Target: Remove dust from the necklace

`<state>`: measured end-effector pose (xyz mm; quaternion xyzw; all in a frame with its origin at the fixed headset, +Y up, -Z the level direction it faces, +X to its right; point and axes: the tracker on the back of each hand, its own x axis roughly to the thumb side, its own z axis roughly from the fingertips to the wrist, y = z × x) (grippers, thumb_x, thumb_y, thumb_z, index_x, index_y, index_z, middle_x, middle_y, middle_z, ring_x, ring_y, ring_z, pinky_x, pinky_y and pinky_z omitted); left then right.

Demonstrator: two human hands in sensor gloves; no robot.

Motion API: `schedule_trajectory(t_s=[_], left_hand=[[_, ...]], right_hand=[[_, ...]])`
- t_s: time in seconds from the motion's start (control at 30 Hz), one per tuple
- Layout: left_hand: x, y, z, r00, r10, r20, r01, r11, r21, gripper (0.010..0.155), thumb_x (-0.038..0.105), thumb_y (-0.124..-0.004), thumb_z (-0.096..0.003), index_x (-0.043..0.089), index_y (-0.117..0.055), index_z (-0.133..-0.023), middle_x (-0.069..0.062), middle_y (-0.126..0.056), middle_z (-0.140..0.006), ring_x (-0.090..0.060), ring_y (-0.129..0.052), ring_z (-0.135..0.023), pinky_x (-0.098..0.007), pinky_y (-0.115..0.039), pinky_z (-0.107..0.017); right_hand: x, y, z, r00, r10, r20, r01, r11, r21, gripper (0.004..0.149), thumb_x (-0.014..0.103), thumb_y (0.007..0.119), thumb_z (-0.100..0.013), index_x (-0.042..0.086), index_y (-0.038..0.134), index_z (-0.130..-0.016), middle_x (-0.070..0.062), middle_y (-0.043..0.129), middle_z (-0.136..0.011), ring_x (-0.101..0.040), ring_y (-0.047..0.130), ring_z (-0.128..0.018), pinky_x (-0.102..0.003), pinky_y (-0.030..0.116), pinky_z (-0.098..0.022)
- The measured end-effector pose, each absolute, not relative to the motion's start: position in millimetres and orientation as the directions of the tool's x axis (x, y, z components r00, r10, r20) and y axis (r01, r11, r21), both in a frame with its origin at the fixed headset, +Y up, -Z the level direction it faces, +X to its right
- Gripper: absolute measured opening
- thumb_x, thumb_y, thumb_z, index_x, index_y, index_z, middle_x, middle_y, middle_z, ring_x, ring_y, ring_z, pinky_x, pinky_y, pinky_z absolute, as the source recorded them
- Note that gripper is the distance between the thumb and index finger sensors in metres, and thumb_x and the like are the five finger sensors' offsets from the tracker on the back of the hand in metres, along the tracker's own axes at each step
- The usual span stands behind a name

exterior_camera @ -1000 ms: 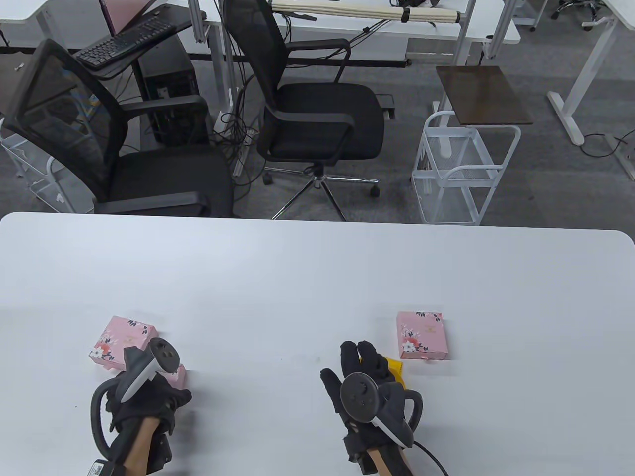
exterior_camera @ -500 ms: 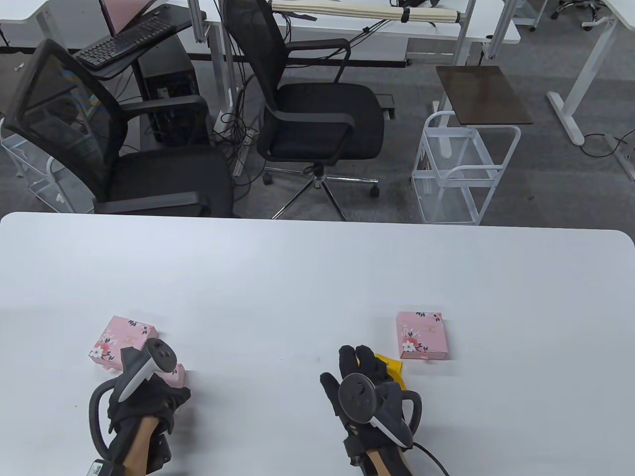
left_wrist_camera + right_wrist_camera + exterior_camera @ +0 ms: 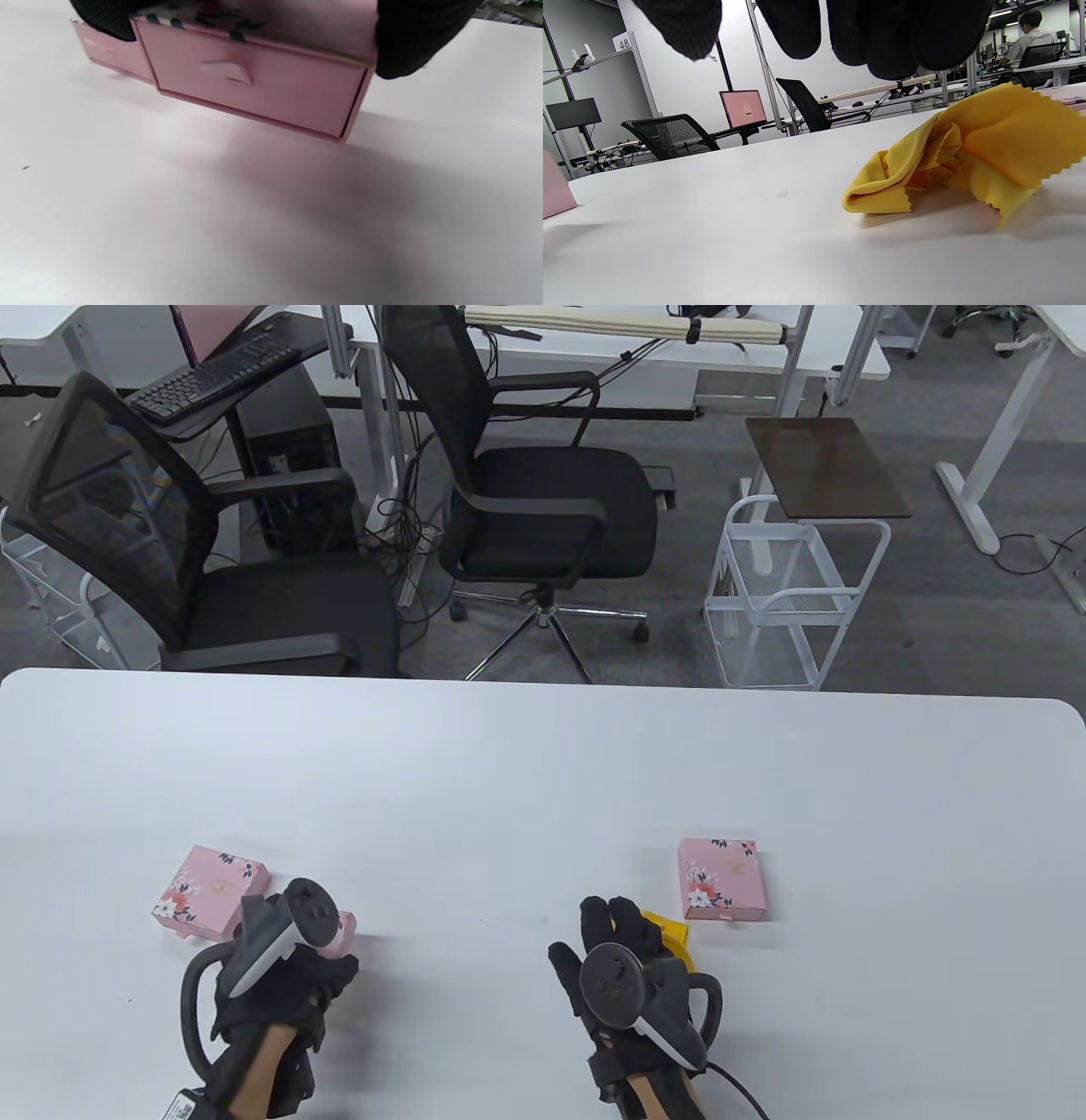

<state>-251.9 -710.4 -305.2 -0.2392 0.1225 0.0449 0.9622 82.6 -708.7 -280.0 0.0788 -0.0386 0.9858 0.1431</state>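
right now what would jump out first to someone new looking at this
The bright yellow cloth crumpled on the white table, just beyond the right hand. Next, the pink flowered boxes: one gripped by the left hand, box, and another box lying far right.

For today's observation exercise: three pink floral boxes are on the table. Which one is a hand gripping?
The pink box under the left hand. The other two, far left and right, lie untouched.
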Motion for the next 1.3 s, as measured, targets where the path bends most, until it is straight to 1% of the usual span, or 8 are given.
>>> schedule_trajectory(t_s=[0.23,0.43,0.6,0.73,0.93,1.07,1.17,1.3], left_hand=[[-179.4,-710.7,-326.8,0.994,0.029,-0.104,-0.074,0.881,-0.467,0.108,0.061,-0.077,-0.0600,-0.002,-0.007,-0.112,-0.048,-0.025,-0.111,-0.066,-0.050,-0.095,-0.072,-0.054,-0.068],[-134.1,-721.3,-355.2,0.996,0.061,-0.066,-0.087,0.853,-0.515,0.108,0.062,-0.076,-0.0593,0.000,-0.007,-0.112,-0.047,-0.025,-0.112,-0.065,-0.050,-0.095,-0.071,-0.054,-0.068],[-113.1,-741.0,-370.7,0.997,0.018,-0.077,-0.059,0.821,-0.568,0.107,0.062,-0.076,-0.0590,0.000,-0.007,-0.113,-0.046,-0.026,-0.112,-0.064,-0.051,-0.095,-0.070,-0.054,-0.068],[-104.7,-749.1,-375.5,0.994,0.007,-0.106,-0.064,0.835,-0.547,0.107,0.062,-0.075,-0.0592,0.001,-0.006,-0.112,-0.046,-0.024,-0.112,-0.065,-0.050,-0.095,-0.071,-0.053,-0.068],[-104.3,-757.8,-380.5,0.989,0.023,-0.149,-0.095,0.859,-0.503,0.104,0.073,-0.059,-0.0558,0.006,-0.003,-0.113,-0.041,-0.019,-0.114,-0.059,-0.049,-0.096,-0.065,-0.055,-0.070],[-111.0,-758.3,-375.0,0.990,0.084,-0.115,-0.129,0.871,-0.473,0.098,0.072,-0.049,-0.0541,0.008,-0.005,-0.114,-0.038,-0.018,-0.115,-0.055,-0.052,-0.097,-0.062,-0.058,-0.070],[-127.9,-751.8,-363.3,0.976,0.184,-0.118,-0.216,0.893,-0.394,0.095,0.070,-0.050,-0.0542,0.008,-0.013,-0.115,-0.036,-0.023,-0.116,-0.053,-0.052,-0.097,-0.062,-0.058,-0.070],[-157.2,-737.4,-347.3,0.970,0.222,-0.097,-0.242,0.910,-0.335,0.093,0.069,-0.052,-0.0556,0.008,-0.015,-0.116,-0.034,-0.027,-0.117,-0.053,-0.053,-0.097,-0.062,-0.058,-0.071]], right_hand=[[84.6,-710.0,-281.9,-0.940,0.303,0.159,-0.314,-0.949,-0.043,0.067,0.049,0.067,-0.066,0.004,0.051,-0.113,-0.037,0.049,-0.112,-0.061,0.064,-0.090,-0.066,0.061,-0.066],[89.5,-711.7,-285.1,-0.935,0.322,0.146,-0.331,-0.943,-0.040,0.067,0.049,0.067,-0.066,0.004,0.051,-0.113,-0.037,0.050,-0.112,-0.061,0.065,-0.089,-0.066,0.061,-0.066],[95.9,-713.1,-287.6,-0.929,0.347,0.128,-0.354,-0.935,-0.034,0.066,0.049,0.067,-0.066,0.004,0.052,-0.113,-0.036,0.051,-0.112,-0.061,0.065,-0.090,-0.065,0.062,-0.066],[99.0,-713.0,-288.1,-0.925,0.362,0.118,-0.368,-0.929,-0.039,0.066,0.048,0.067,-0.066,0.004,0.052,-0.113,-0.036,0.051,-0.112,-0.061,0.066,-0.089,-0.065,0.062,-0.066],[94.6,-716.1,-288.2,-0.931,0.340,0.128,-0.345,-0.939,-0.013,0.066,0.048,0.067,-0.066,0.004,0.052,-0.113,-0.036,0.051,-0.112,-0.061,0.065,-0.090,-0.065,0.062,-0.066],[92.2,-716.2,-288.2,-0.931,0.336,0.141,-0.339,-0.941,-0.002,0.066,0.048,0.066,-0.066,0.004,0.051,-0.113,-0.036,0.051,-0.112,-0.060,0.066,-0.089,-0.065,0.062,-0.066],[89.1,-715.7,-287.4,-0.929,0.338,0.149,-0.341,-0.940,0.002,0.066,0.048,0.067,-0.066,0.004,0.052,-0.113,-0.036,0.051,-0.112,-0.060,0.066,-0.089,-0.065,0.062,-0.066],[86.0,-715.4,-286.8,-0.937,0.308,0.162,-0.314,-0.949,-0.012,0.066,0.048,0.066,-0.066,0.004,0.052,-0.113,-0.036,0.052,-0.112,-0.060,0.067,-0.089,-0.065,0.062,-0.066]])
